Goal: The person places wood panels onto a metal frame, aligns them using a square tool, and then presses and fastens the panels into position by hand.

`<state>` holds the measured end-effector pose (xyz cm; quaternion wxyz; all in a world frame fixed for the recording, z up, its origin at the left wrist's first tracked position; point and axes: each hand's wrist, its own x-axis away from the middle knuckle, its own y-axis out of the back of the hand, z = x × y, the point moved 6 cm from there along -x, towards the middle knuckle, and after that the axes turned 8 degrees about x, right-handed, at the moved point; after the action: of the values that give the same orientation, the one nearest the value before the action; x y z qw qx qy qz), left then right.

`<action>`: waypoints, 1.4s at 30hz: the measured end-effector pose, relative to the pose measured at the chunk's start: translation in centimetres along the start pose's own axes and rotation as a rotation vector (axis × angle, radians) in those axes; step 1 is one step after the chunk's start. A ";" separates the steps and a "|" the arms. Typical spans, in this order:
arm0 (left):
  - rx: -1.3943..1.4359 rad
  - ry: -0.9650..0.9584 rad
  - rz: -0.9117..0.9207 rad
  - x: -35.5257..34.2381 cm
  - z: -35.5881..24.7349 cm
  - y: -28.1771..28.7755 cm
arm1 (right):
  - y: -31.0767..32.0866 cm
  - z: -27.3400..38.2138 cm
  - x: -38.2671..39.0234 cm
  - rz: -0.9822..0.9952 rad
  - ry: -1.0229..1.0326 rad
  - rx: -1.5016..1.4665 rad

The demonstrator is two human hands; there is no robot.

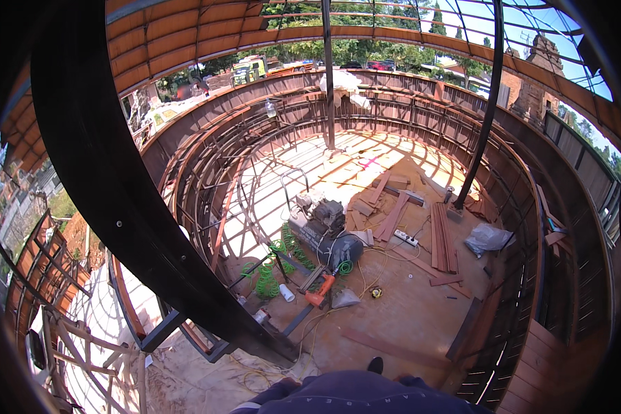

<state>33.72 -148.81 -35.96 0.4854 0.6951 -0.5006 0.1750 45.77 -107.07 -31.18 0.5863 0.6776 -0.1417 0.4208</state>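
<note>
Neither of my hands shows; only my dark top fills the lower edge, with the tip of a black shoe just beyond it. On the floor ahead lies an orange power drill, near a white canister and a small clear plastic bag. A yellow and black tape measure rests to the drill's right. Behind these sits a dark air compressor, with green coiled hose on its left.
A thick dark steel post crosses the left side. Reddish planks, a white power strip and a plastic bag lie right of the compressor. Yellow cord trails over the floor. A curved slatted wall rings the space.
</note>
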 end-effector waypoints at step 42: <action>-0.002 -0.059 0.012 -0.5 1.0 0.2 | 0.1 -0.1 -1.5 0.012 -0.003 -0.041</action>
<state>33.05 -149.40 -36.68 0.4702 0.6964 -0.5190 0.1566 44.77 -107.47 -32.26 0.5974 0.6651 -0.1553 0.4202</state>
